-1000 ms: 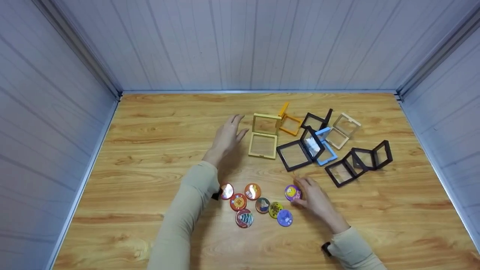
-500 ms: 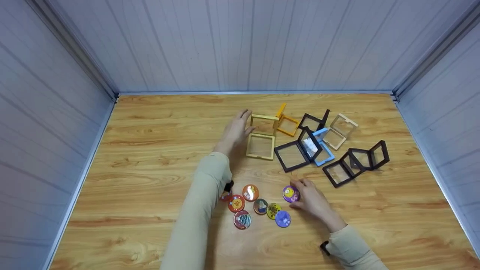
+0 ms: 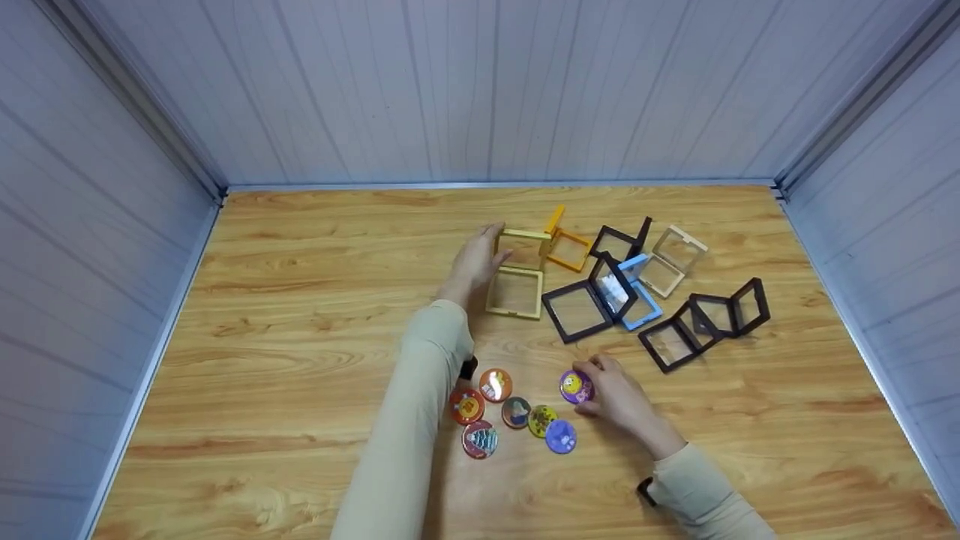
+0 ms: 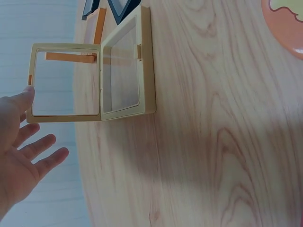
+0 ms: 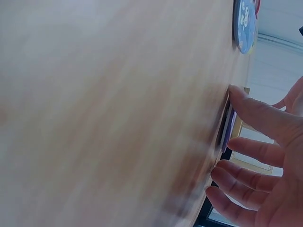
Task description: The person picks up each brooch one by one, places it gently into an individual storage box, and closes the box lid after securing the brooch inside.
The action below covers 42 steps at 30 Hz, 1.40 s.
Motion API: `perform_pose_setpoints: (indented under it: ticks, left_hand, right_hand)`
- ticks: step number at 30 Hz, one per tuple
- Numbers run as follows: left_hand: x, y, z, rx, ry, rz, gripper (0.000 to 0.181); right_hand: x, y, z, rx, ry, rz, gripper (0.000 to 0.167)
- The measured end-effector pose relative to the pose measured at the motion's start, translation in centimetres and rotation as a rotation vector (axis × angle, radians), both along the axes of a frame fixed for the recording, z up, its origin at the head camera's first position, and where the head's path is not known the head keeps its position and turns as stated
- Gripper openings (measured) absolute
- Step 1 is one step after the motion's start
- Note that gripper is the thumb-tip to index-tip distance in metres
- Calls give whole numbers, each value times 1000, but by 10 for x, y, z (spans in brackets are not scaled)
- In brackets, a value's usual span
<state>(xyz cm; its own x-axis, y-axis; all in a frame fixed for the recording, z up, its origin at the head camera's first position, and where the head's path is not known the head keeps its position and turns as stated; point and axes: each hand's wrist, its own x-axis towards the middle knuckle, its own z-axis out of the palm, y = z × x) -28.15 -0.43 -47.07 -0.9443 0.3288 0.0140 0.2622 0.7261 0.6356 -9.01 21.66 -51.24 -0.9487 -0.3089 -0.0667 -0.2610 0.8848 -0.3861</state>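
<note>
My left hand (image 3: 476, 262) is at the raised lid of a yellow hinged display frame (image 3: 515, 316). In the left wrist view, the thumb touches the outer edge of the lid (image 4: 66, 118), while the other fingers are spread and nearly straight behind it. The frame's lower half lies on the table. Nearer the front, my right hand (image 3: 622, 397) pinches a round purple button badge (image 3: 574, 387) by its rim, between thumb and index finger. That badge, with a yellow face on it, lies flat on the tabletop. In the right wrist view only its thin edge (image 5: 229, 126) shows.
Several badges lie near the front, including an orange one (image 3: 496, 385) and a lilac one (image 3: 560, 436). To the right stand more opened frames: orange (image 3: 570, 266), black (image 3: 574, 337), blue (image 3: 643, 324), cream (image 3: 664, 292). Panel walls (image 3: 487, 90) enclose the wooden table (image 3: 300, 360).
My left hand has moved right and reached the yellow frame's lid; its forearm now covers the leftmost badge. The right hand stays at the purple badge. The whole view has shifted slightly left.
</note>
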Motion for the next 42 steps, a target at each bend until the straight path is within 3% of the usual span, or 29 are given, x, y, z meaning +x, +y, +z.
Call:
perform_pose_setpoints:
  ticks: [12,20,26,30,35,42]
  left_hand:
    - [2,0,-2,79,-20,58,40]
    - [1,-1,-4,79,14,108,28]
    - [-1,-2,-4,78,25,92,22]
    - [0,-4,-2,80,-4,74,20]
    - [2,-8,0,86,-30,55,21]
    - [5,-17,-2,80,0,26,23]
  right_hand:
    - [-1,-3,-3,-5,15,24,60]
    - [-1,-4,-2,11,6,37,57]
    - [1,-2,-4,-32,44,63,53]
    - [2,-1,-3,-56,99,101,51]
    - [1,-1,-4,-62,60,97,51]
    - [-1,0,-4,-44,46,126,49]
